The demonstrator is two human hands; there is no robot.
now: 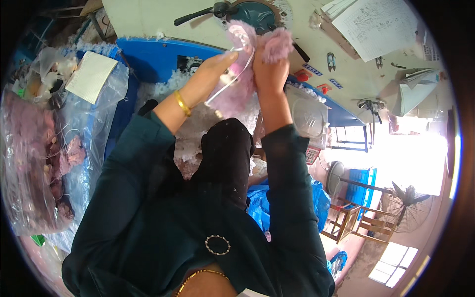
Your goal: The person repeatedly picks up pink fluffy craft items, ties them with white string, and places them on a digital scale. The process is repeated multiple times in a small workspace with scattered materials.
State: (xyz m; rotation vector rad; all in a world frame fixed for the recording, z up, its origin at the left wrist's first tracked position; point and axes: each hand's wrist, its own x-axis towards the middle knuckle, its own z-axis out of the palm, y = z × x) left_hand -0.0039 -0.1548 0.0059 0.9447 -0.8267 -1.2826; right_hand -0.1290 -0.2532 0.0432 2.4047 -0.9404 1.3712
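Between my two hands is a fluffy pink-purple plush piece (pixel 232 97), held up above my knees at the table's near edge. My left hand (pixel 213 74), with a gold bangle at the wrist, grips its left side. My right hand (pixel 271 76) closes round its right side, and a pink furry part sticks up over the knuckles. A thin white strip or cord runs slantwise across the plush, between the hands. The fingertips of both hands are partly hidden by the fur. Just beyond the hands, a dark green round machine part (pixel 255 17) with a black lever (pixel 193 17) is set in the tabletop.
White stuffing (pixel 166 89) fills a blue-sided bin (pixel 163 52) under the table edge. At left, a clear plastic bag (pixel 29 163) holds pink plush pieces, near a notepad (pixel 91 76). Papers (pixel 373 24) and small snips (pixel 331 62) lie on the table; a clear tub (pixel 308 111) is at right.
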